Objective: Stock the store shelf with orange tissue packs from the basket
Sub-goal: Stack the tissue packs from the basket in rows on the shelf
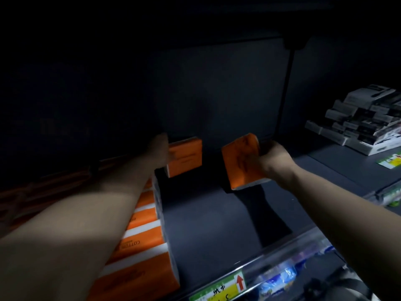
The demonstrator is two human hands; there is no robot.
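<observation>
Where the shelf [217, 224] ends nearest you, its front edge carries a clear price rail with a green and yellow label [219, 290] marked by a red arrow; below that edge, blue-wrapped goods [277, 276] show on a lower level, too blurred to name. Item one: a row of orange packs [143, 242], stocked along the left side of the shelf from the front edge towards the back, partly under your left forearm. Item two: your right hand [275, 161], over the middle of the shelf, fingers curled round the right edge of an orange tissue pack [243, 161]; the pack is tilted, held clear of the shelf board, with its shadow on the board beneath. Item three: your left hand [159, 148], further in at the far end of the row, lying against the left face of a second orange pack [184, 156]; the fingers are dim and blurred, so you cannot tell whether they curl round it or only press it. Item four: a stack of grey and white boxes [364, 118] at the right end of the shelf, well apart from both hands, with a green leaflet [390, 159] lying on the board just in front of it. Item five: a dark upright post [286, 88] at the back of the shelf.
</observation>
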